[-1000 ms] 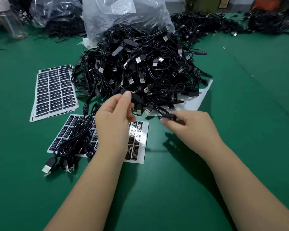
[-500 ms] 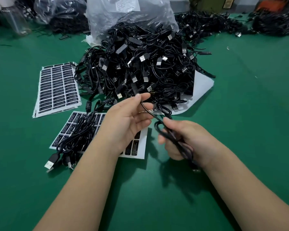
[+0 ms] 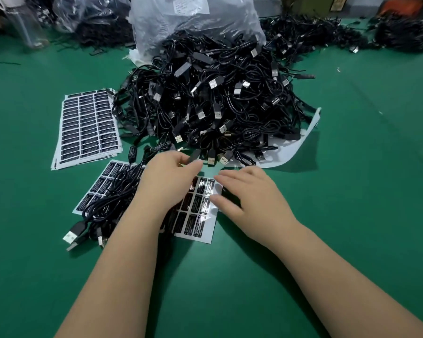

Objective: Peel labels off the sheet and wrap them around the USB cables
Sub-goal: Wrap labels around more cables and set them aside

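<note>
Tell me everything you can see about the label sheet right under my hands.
The label sheet is a white backing sheet, glossy, carrying rows of black rectangular labels with white print. It lies flat on the green table. A small bundle of black USB cables covers its left part. The left hand hovers over its middle; the right hand fingertips touch its right edge.

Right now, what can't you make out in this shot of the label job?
- Label sheet, head view: its middle is hidden by the left hand and forearm.
- Label print: too small to read.
- Right hand: whether its fingers have lifted a label; its palm hides something dark.
- Far cable heaps: blurred.
</note>
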